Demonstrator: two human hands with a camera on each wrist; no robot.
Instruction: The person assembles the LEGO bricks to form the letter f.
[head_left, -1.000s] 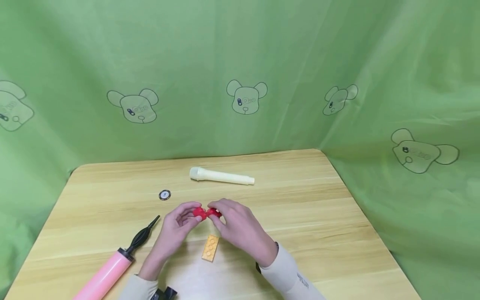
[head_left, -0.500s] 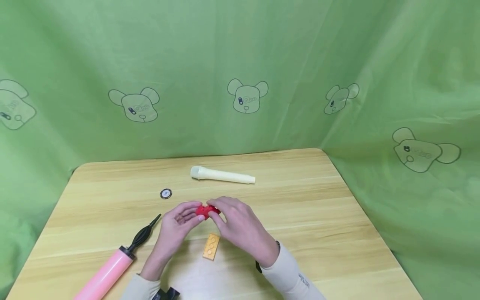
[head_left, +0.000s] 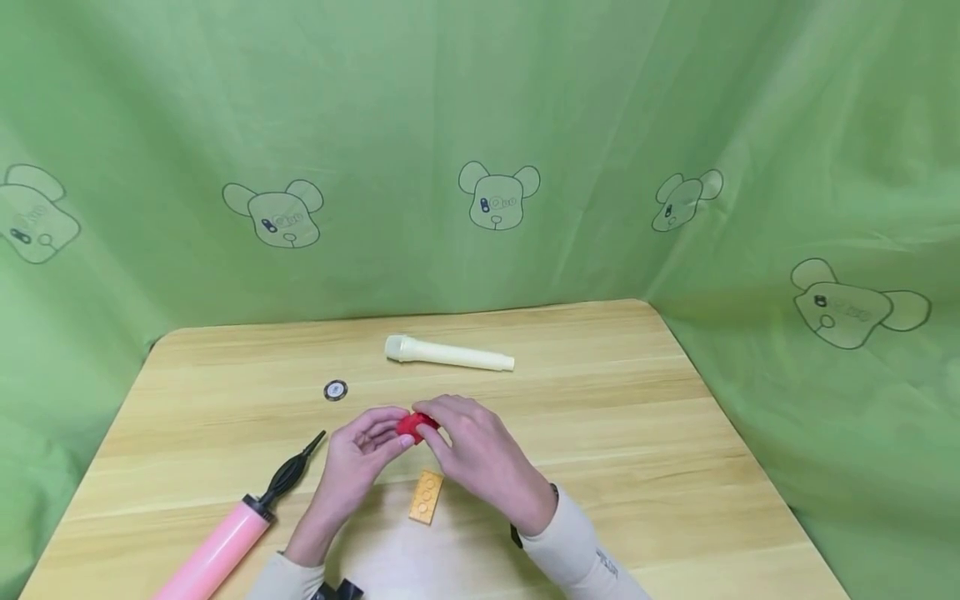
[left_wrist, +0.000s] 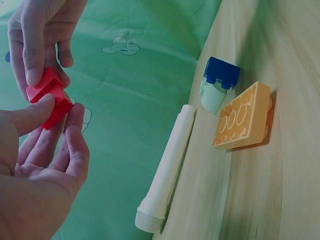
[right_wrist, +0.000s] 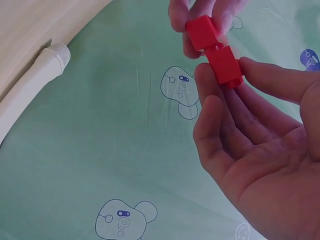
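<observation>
Two small red building bricks point(head_left: 415, 427) meet between my hands above the middle of the table. In the right wrist view, one red brick point(right_wrist: 202, 32) is pinched by my left hand point(head_left: 352, 458). My right hand point(head_left: 483, 450) pinches the other, lower red brick point(right_wrist: 225, 66) between thumb and fingers. They sit at an offset, touching at a narrow joint; whether they are locked together I cannot tell. Just below the hands, an orange brick point(head_left: 425, 497) lies on the table. The left wrist view also shows a blue brick point(left_wrist: 221, 72) against a pale green piece point(left_wrist: 212, 97).
A white microphone point(head_left: 450, 354) lies toward the back of the table point(head_left: 600, 375). Left of the hands are a round poker chip point(head_left: 335, 390) and a pink hand pump point(head_left: 217, 550) with a black nozzle. Green cloth point(head_left: 390, 100) surrounds the table.
The two red bricks, held slightly apart a second ago, have come together. My left hand has moved a little to the right, and the whole head view has shifted slightly.
</observation>
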